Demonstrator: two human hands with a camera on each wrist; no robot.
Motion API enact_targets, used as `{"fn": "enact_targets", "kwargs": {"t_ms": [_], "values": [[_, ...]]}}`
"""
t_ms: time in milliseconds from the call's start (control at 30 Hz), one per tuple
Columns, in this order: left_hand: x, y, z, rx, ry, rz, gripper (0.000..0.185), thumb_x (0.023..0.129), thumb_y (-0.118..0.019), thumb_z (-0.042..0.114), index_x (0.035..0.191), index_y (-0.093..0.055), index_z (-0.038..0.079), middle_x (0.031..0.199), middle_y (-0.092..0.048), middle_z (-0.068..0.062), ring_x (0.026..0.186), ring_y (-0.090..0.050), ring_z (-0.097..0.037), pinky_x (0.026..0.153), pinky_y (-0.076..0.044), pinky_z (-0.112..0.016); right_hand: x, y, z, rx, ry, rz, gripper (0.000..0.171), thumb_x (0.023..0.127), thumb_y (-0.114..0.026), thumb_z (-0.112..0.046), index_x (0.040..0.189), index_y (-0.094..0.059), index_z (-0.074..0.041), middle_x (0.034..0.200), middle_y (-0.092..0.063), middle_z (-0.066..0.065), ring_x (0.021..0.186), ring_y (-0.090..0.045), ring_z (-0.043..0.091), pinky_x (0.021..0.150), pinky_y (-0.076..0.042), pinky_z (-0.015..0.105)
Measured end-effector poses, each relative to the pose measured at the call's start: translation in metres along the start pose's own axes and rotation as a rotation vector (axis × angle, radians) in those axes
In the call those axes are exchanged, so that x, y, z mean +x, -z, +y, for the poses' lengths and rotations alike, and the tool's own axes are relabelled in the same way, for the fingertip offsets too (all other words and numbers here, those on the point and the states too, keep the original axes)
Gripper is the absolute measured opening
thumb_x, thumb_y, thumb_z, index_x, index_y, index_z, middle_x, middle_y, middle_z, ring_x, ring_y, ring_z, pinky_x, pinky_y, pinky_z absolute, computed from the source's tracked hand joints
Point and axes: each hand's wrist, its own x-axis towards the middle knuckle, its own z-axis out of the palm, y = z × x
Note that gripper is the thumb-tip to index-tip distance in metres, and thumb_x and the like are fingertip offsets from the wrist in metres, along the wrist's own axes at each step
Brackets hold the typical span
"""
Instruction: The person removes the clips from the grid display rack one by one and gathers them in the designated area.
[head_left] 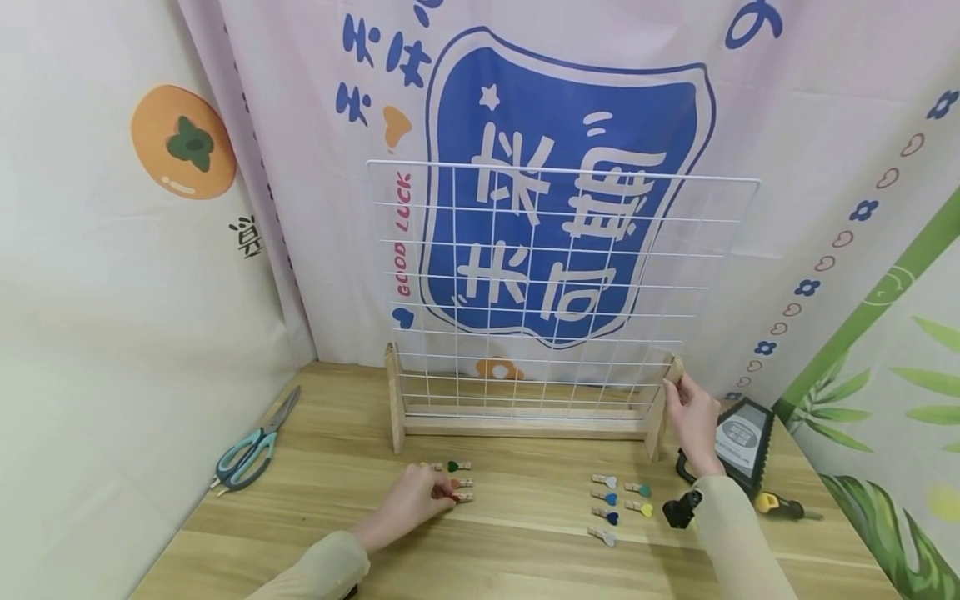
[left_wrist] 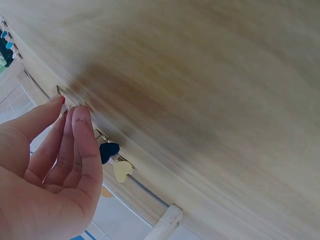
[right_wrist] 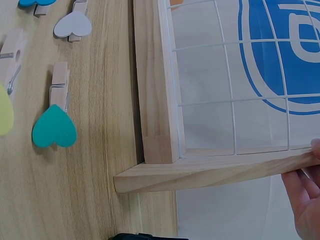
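Note:
My left hand point(head_left: 414, 502) is low over the table, its thumb and fingertips pinching a small wooden clothespin point(head_left: 465, 497) with a red heart. In the left wrist view, a bit of the red heart point(left_wrist: 63, 100) shows between the fingertips; the fingers hide most of the clip. Beside them are clothespins with a dark heart point(left_wrist: 108, 151) and a cream heart point(left_wrist: 123, 171). My right hand point(head_left: 693, 417) grips the upper part of the right wooden upright point(head_left: 657, 417) of a stand. That stand holds a white wire grid point(head_left: 532, 360) upright. In the right wrist view, fingers point(right_wrist: 302, 192) wrap the upright's edge.
Several heart clothespins lie right of centre, among them a teal one point(right_wrist: 55, 126) and a white one point(right_wrist: 73, 25). Teal-handled scissors point(head_left: 251, 450) lie at left. A black-edged grey panel point(head_left: 738, 442) and a yellow-and-black handled tool point(head_left: 778, 505) are at right. Printed curtains hang behind.

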Motion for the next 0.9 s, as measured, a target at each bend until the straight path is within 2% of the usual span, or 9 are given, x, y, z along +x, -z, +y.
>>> {"fn": "enact_targets", "kwargs": {"t_ms": [33, 100, 167, 267, 400, 500, 733, 900], "values": [[0.0, 0.0001, 0.0002, 0.001, -0.001, 0.001, 0.007, 0.077, -0.083, 0.008, 0.078, -0.076, 0.007, 0.075, -0.073, -0.001, 0.063, -0.059, -0.002, 0.057, -0.048, -0.011, 0.0002, -0.0001, 0.0004, -0.001, 0.003, 0.002, 0.023, 0.102, -0.055, -0.016, 0.1, -0.066, 0.003, 0.108, -0.073, 0.025, 0.103, -0.07, 0.041, 0.071, -0.062, 0.026], [0.0, 0.0004, 0.0005, 0.0, -0.001, 0.001, 0.007, 0.077, -0.083, 0.008, 0.078, -0.076, 0.007, 0.074, -0.073, -0.001, 0.063, -0.06, -0.003, 0.057, -0.048, -0.011, 0.0006, -0.0004, 0.0011, -0.002, 0.001, 0.003, 0.023, 0.102, -0.055, -0.017, 0.096, -0.065, 0.002, 0.106, -0.074, 0.024, 0.103, -0.071, 0.04, 0.066, -0.05, 0.006], [-0.0001, 0.0003, 0.0005, -0.003, 0.003, -0.001, 0.007, 0.077, -0.082, 0.007, 0.078, -0.076, 0.007, 0.073, -0.073, -0.001, 0.063, -0.06, -0.003, 0.057, -0.048, -0.011, 0.0007, -0.0007, 0.0016, 0.001, -0.003, 0.001, 0.023, 0.102, -0.055, -0.017, 0.094, -0.064, 0.002, 0.105, -0.074, 0.024, 0.103, -0.071, 0.04, 0.064, -0.036, -0.004], [-0.0003, -0.0003, 0.0003, -0.007, 0.011, -0.004, 0.006, 0.077, -0.082, 0.007, 0.077, -0.076, 0.007, 0.073, -0.073, 0.0, 0.062, -0.06, -0.002, 0.056, -0.048, -0.011, 0.0007, -0.0008, 0.0014, -0.003, -0.001, 0.001, 0.023, 0.102, -0.055, -0.017, 0.094, -0.064, 0.002, 0.105, -0.074, 0.023, 0.103, -0.071, 0.04, 0.063, -0.035, -0.004], [-0.0008, -0.0007, 0.0001, -0.01, 0.018, -0.005, 0.006, 0.077, -0.082, 0.008, 0.077, -0.076, 0.008, 0.073, -0.073, 0.0, 0.063, -0.059, -0.002, 0.056, -0.048, -0.011, 0.0011, -0.0003, 0.0014, -0.023, 0.004, 0.005, 0.023, 0.102, -0.056, -0.017, 0.092, -0.064, 0.002, 0.101, -0.074, 0.024, 0.098, -0.072, 0.04, 0.06, -0.041, 0.005], [-0.0011, -0.001, -0.0005, -0.012, 0.015, -0.002, 0.006, 0.077, -0.082, 0.008, 0.077, -0.076, 0.008, 0.073, -0.073, 0.0, 0.063, -0.06, -0.003, 0.056, -0.048, -0.012, 0.0015, 0.0004, 0.0013, -0.031, 0.005, -0.002, 0.023, 0.102, -0.056, -0.018, 0.091, -0.064, 0.002, 0.101, -0.074, 0.024, 0.097, -0.072, 0.04, 0.059, -0.042, 0.006], [-0.0018, -0.0015, -0.0015, -0.02, 0.012, -0.003, 0.007, 0.077, -0.082, 0.007, 0.077, -0.075, 0.008, 0.074, -0.074, -0.001, 0.063, -0.061, -0.003, 0.056, -0.049, -0.011, 0.0042, 0.0039, 0.0012, -0.002, 0.029, -0.021, 0.021, 0.1, -0.057, -0.014, 0.091, -0.065, 0.003, 0.101, -0.074, 0.026, 0.098, -0.071, 0.044, 0.061, -0.034, -0.005], [-0.0023, -0.0012, -0.0016, -0.023, 0.013, 0.0, 0.007, 0.076, -0.082, 0.006, 0.077, -0.075, 0.008, 0.074, -0.074, -0.001, 0.063, -0.061, -0.003, 0.056, -0.049, -0.011, 0.0055, 0.0037, 0.002, 0.001, 0.036, -0.02, 0.02, 0.1, -0.059, -0.013, 0.089, -0.064, 0.003, 0.098, -0.074, 0.027, 0.096, -0.071, 0.044, 0.06, -0.032, -0.006]]}}
